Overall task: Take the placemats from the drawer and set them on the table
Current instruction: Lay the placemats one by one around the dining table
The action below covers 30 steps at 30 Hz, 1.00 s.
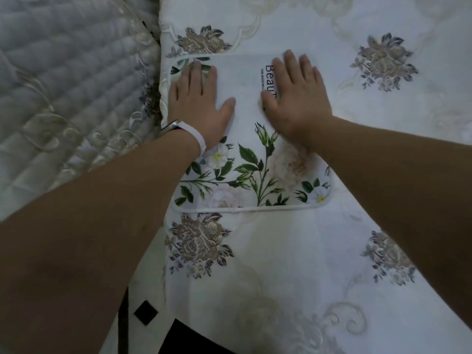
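Head view: left hand [200, 108], right hand [297, 100] flat, fingers straight, on white floral rectangular placemat [251, 172] atop embroidered white tablecloth [319, 264].

One head-worn camera looks steeply down from close above the white flower-embroidered cloth-covered counter [332, 154]. The left forearm [89, 213] enters from 7 o'clock and the right forearm [408, 187] from 4 o'clock, both reaching toward 12.

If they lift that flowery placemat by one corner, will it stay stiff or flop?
Probably flops: the placemat looks like thin cloth with a sewn edge, lying flat. It seems light, since it follows the tablecloth closely. It may slide a little; both the left hand and right hand press flat on it.
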### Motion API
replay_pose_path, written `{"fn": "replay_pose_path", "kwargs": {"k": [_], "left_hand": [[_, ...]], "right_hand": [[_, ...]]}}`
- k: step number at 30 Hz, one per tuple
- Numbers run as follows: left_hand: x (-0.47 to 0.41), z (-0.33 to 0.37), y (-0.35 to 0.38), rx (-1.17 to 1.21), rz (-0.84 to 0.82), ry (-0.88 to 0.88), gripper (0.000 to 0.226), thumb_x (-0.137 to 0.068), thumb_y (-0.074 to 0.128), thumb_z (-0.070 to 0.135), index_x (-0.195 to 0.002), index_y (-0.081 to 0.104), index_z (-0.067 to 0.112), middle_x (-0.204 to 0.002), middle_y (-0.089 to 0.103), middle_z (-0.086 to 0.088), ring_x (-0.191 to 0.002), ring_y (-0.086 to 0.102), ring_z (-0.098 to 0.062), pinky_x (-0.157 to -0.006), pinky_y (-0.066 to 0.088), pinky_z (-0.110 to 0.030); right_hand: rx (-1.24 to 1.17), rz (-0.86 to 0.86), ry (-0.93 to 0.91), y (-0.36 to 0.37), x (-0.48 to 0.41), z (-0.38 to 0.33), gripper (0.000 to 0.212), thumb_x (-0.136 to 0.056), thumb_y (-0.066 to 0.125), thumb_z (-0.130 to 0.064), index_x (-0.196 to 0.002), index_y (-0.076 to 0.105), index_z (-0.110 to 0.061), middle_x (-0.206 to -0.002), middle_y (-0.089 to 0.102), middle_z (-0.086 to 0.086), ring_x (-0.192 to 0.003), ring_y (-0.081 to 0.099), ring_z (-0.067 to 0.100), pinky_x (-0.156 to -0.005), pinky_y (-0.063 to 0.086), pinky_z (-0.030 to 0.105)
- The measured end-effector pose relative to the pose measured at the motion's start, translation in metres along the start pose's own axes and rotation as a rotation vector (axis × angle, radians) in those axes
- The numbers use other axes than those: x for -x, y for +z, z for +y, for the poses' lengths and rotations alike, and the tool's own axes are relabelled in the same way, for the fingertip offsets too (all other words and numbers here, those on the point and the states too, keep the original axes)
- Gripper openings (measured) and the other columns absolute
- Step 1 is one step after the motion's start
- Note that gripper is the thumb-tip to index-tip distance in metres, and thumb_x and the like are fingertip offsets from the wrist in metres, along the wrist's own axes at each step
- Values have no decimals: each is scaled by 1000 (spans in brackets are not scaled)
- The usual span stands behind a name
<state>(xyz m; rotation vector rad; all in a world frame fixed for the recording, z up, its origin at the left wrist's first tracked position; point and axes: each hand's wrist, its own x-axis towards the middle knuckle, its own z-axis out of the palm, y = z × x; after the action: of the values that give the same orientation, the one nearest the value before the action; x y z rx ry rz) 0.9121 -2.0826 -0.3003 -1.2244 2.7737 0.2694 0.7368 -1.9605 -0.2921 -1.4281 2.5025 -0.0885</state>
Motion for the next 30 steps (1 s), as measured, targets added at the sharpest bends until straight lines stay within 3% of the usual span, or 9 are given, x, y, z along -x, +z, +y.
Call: {"fn": "replay_pose_path", "kwargs": {"k": [8, 11, 14, 18, 22, 27, 30], "left_hand": [[78, -5, 5, 48, -32, -22, 79, -93, 21, 60, -153, 9, 11, -161, 2, -13, -148, -1, -27, -119, 5, -45], [110, 13, 10, 29, -52, 51, 77, -93, 21, 58, -153, 10, 10, -161, 3, -13, -148, -1, -28, -119, 5, -45], [135, 31, 17, 9, -73, 123, 65, -96, 15, 47, -154, 10, 20, -162, 1, -7, -148, -3, -25, -119, 4, -43], [158, 21, 18, -14, -89, 177, 64, -96, 13, 51, -154, 8, 25, -162, 0, -3, -148, -5, -22, -119, 3, -43], [180, -4, 16, 24, -119, 155, 66, -96, 14, 57, -154, -1, 28, -161, -9, 0, -147, -12, -19, -117, -3, -39], [205, -33, 7, 88, -219, 127, 70, -94, 15, 61, -154, 0, 28, -161, -12, 3, -146, -14, -16, -119, 6, -45], [204, -38, -13, 79, -215, 116, 60, -96, 28, 48, -151, 21, 24, -160, 12, -2, -146, 9, -21, -115, 20, -46]], "right_hand": [[0, -47, 90, 9, 77, 2, 78, -96, 15, -56, -156, 0, -8, -163, -6, 17, -151, -8, 29, -123, 0, 45], [-17, -109, -26, 18, 125, -33, 72, -98, 14, -56, -156, -3, -17, -163, -11, 11, -150, -15, 27, -122, -5, 43], [-41, -107, -102, 32, 153, -61, 60, -101, 13, -50, -157, 5, -28, -165, -5, 2, -150, -12, 23, -122, -5, 43], [9, -94, -123, 34, 170, -46, 61, -100, 15, -54, -156, 4, -32, -164, -6, -1, -150, -13, 20, -121, -8, 40], [24, -89, -11, 33, 188, -20, 66, -99, 16, -57, -156, -1, -30, -163, -10, 0, -150, -14, 20, -121, -7, 39], [-15, -174, 163, 22, 211, 4, 71, -98, 17, -60, -156, -7, -25, -163, -16, 3, -150, -13, 21, -121, -3, 38], [19, -205, 202, 5, 225, -1, 70, -99, 26, -53, -157, 6, -19, -165, -3, 8, -151, 1, 25, -121, 8, 43]]}}
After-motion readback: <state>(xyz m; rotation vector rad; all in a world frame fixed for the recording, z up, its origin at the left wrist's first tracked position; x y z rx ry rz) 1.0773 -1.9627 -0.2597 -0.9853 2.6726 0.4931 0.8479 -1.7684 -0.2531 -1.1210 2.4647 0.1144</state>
